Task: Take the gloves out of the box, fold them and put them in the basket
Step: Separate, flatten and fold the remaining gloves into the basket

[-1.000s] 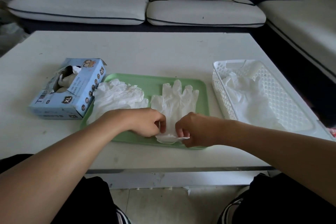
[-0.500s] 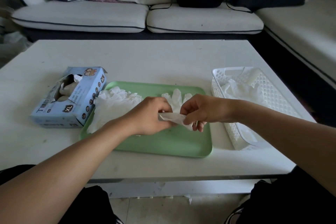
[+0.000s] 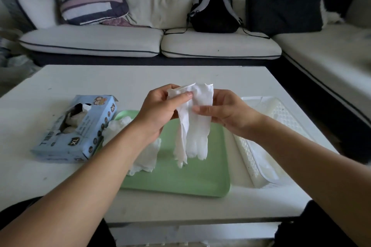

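Left hand (image 3: 160, 106) and right hand (image 3: 226, 111) both pinch disposable glove (image 3: 193, 126) at cuff, 12 o'clock end; fingers dangle. Thin, limp, likely slippery: grip cuff corners.

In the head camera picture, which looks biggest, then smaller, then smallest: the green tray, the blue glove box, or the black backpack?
1. green tray, looks largest.
2. blue glove box.
3. black backpack, looks smallest, though it sits farther away on the sofa, so its true size is unsure.

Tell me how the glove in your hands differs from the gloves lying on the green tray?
The held glove hangs in the air, fingers down, pinched by both hands; the tray gloves lie heaped and crumpled, untouched. The held glove is single and stretched long; the others are bunched together. All are thin and white.
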{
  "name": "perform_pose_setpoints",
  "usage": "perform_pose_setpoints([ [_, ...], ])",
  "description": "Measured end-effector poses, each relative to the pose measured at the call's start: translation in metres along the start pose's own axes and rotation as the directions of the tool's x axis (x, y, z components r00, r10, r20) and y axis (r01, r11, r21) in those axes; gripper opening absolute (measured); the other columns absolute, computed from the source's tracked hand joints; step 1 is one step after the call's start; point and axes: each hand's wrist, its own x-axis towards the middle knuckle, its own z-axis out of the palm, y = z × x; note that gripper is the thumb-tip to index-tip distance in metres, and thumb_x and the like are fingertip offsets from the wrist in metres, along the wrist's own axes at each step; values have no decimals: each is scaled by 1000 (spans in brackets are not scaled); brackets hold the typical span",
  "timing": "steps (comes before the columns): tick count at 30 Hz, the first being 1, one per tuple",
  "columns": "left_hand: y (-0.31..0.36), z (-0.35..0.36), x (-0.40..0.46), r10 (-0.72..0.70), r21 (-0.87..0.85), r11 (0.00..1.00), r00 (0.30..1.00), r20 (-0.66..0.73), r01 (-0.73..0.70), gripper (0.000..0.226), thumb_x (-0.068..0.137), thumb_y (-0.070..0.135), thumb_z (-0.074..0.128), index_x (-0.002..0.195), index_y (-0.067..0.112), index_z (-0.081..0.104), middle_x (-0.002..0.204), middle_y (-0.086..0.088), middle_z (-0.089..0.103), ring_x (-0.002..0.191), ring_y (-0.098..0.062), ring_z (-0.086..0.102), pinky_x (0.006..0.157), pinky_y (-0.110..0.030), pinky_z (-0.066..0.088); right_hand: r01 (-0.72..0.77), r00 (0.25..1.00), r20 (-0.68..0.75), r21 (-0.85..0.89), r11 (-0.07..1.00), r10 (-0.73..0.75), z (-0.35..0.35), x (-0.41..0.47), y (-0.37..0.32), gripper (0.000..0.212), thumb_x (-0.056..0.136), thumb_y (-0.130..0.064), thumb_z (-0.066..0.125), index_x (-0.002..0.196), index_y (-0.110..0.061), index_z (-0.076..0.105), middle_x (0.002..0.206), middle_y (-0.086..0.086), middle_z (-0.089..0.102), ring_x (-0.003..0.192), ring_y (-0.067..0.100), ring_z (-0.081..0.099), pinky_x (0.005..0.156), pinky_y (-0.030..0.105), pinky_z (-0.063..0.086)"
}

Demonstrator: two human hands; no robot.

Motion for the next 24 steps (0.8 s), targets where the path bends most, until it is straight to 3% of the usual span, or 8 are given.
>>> perform_pose_setpoints([
  [4, 7, 8, 1, 10, -57, 998, 1000, -20, -11, 5, 90, 14, 75, 86, 11, 74, 92, -15, 73, 85, -26, 71, 82, -41, 58, 44, 984, -174, 62, 997, -32, -3, -1, -14, 34, 89, -18, 68, 113, 6, 68, 111, 21, 71, 99, 35, 69, 92, 51, 54],
  [9, 31, 26, -4, 63, -133, 989, 996, -70, -72, 23, 97, 18, 66, 101, -4, 70, 98, -19, 71, 85, -26, 68, 78, -36, 56, 144, 964, -237, 79, 986, -121, -21, -15, -43, 20, 94, -8, 65, 106, 7, 69, 98, 21, 71, 84, 32, 70, 74, 38, 61],
  [12, 44, 41, -7, 109, -120, 986, 992, -59, -115, 18, 98, 15, 64, 95, -1, 71, 100, -17, 69, 88, -26, 66, 80, -36, 57, 193, 945, -277, 39, 980, -175, -35, -26, -61, 22, 91, -9, 68, 105, 7, 69, 95, 20, 72, 80, 30, 70, 75, 39, 60],
  [15, 59, 66, -5, 147, -143, 978, 988, -35, -151, 16, 97, 11, 65, 85, 15, 74, 98, -16, 67, 89, -25, 63, 83, -37, 54, 200, 933, -308, 21, 979, -184, -54, -39, -78, 34, 88, -10, 70, 113, 12, 64, 100, 22, 70, 85, 33, 69, 81, 42, 59],
  [17, 71, 85, -2, 144, -143, 980, 989, 26, -139, 3, 92, 13, 72, 90, 14, 72, 97, -12, 72, 85, -21, 68, 79, -33, 55, 224, 914, -350, 18, 974, -204, -66, -51, -86, 41, 87, -10, 70, 117, 16, 60, 105, 27, 67, 92, 36, 66, 88, 49, 56],
  [20, 77, 116, 4, 72, -53, 996, 987, 143, -65, 24, 75, 22, 84, 95, 12, 75, 101, -8, 78, 89, -21, 74, 86, -36, 58, 233, 877, -436, 19, 972, -202, -87, -69, -90, 42, 89, -8, 69, 119, 18, 56, 108, 30, 63, 96, 39, 62, 95, 57, 50],
  [24, 70, 146, 11, 42, -25, 999, 990, 136, -39, 4, 87, 16, 78, 89, 13, 77, 90, -6, 79, 77, -17, 74, 72, -30, 60, 189, 865, -477, 24, 982, -155, -114, -87, -82, 28, 86, -7, 72, 106, 12, 63, 105, 31, 64, 95, 40, 62, 99, 64, 44],
])
